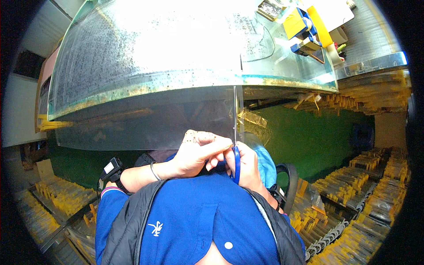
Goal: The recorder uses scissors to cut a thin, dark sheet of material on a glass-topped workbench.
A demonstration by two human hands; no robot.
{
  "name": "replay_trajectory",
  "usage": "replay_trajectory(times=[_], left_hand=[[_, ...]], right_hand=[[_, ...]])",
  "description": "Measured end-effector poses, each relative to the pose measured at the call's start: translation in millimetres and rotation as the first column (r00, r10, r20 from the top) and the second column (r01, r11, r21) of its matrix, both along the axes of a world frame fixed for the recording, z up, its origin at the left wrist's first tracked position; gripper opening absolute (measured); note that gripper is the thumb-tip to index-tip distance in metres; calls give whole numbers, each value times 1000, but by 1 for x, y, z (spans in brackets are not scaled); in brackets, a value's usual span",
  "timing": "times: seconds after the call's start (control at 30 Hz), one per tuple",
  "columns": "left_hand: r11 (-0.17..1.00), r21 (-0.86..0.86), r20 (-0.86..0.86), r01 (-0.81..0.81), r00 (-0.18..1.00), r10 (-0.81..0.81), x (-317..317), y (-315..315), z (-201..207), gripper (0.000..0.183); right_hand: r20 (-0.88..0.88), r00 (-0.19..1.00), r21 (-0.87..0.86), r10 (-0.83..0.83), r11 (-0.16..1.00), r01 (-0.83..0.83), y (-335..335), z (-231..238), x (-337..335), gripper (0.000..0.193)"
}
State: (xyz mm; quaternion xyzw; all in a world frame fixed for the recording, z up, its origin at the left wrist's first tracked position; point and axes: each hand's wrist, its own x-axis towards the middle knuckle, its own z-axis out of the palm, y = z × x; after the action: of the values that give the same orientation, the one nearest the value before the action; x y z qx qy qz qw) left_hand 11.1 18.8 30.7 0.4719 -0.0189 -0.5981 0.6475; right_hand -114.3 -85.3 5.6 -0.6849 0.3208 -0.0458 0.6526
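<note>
A pair of scissors with blue handles is in my right hand, in front of my chest. Their narrow blades point away from me, up to the edge of the glass tabletop. A see-through plastic sheet lies over the tabletop and hangs down over its near edge. The blades lie along the right side of this sheet, beside a narrow strip. My left hand is closed, its thumb and forefinger pinched at the sheet's near corner, close to the scissors' pivot. The pinched edge itself is mostly hidden by the fingers.
The glass tabletop is dark-speckled, with strong glare in the middle. At its far right stand a yellow and blue holder and a tape dispenser. Racks of yellow-edged sheets stand at right and lower left. The floor is green.
</note>
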Motion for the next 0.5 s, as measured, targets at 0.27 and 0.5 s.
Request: replay_trajectory(times=[0.27,0.5], left_hand=[[999,15,6,51,999,-51,-4,2,3,20],[996,17,-60,83,995,-82,-7,2,6,18]], right_hand=[[-58,998,70,-13,997,18,-3,1,3,17],[40,999,-95,-16,995,20,-3,-15,6,21]])
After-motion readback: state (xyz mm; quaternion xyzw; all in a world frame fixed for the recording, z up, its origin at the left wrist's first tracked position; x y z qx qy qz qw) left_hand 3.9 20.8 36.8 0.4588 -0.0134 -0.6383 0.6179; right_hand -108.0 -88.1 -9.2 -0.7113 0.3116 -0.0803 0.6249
